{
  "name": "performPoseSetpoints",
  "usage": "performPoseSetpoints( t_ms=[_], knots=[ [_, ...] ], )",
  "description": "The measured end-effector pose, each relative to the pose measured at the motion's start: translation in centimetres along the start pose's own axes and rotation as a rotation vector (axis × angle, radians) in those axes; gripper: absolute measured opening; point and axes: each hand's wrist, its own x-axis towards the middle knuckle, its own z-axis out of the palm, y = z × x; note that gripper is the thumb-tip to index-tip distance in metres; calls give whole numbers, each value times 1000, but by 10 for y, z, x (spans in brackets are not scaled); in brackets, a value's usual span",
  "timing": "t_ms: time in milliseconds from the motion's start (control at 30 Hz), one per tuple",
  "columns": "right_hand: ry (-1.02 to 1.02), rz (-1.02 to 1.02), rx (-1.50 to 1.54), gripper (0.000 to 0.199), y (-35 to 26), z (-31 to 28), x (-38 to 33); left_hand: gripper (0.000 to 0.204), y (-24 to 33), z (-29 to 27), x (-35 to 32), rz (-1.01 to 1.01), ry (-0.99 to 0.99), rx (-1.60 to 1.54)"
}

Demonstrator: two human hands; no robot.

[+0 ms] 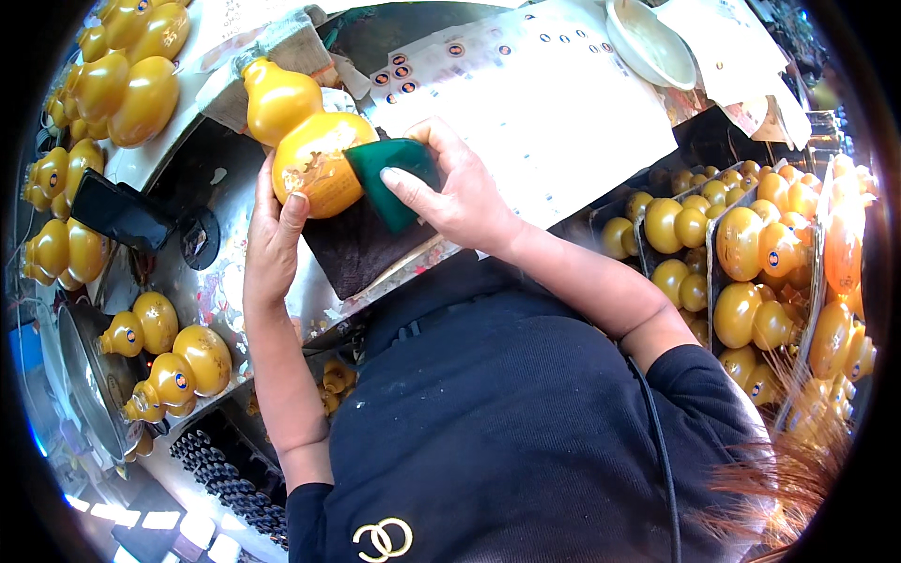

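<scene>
A yellow gourd-shaped bottle [319,178] lies tilted on the work table, its narrow neck pointing up and left onto a folded cloth [246,83]. My left hand [272,230] grips its wide base, thumb on the near side and fingers hidden behind. Gold-brown decoration covers the rounded belly. In my right hand [460,188] is a flat dark green scraper [387,178], pinched between thumb and fingers, its left edge against the bottle's side. A dark cloth [352,249] lies beneath the bottle.
White sheets with small round stickers [563,113] spread to the right, beside a white bowl [648,47]. A black phone [117,211] on a stand is at left. Several yellow gourd bottles stand at left [174,371] and in crates at right [741,244].
</scene>
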Motion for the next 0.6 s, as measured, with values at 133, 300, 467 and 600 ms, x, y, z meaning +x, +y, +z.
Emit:
performPoseSetpoints(
  t_ms=[133, 300, 467, 600],
  knots=[
    [15, 211, 229, 27, 4, 0, -2, 80, 2, 1, 0, -4, 4, 25],
    [77, 307, 260, 26, -7, -3, -1, 76, 0, -1, 0, 17, -20, -1],
    [300, -404, -202, 23, -17, 3, -5, 64, -3, -6, 1, -6, -36, -176],
    [128, -791, -517, 22, -18, 28, -5, 66, 4, -5, 0, -16, -73, -197]
  ],
)
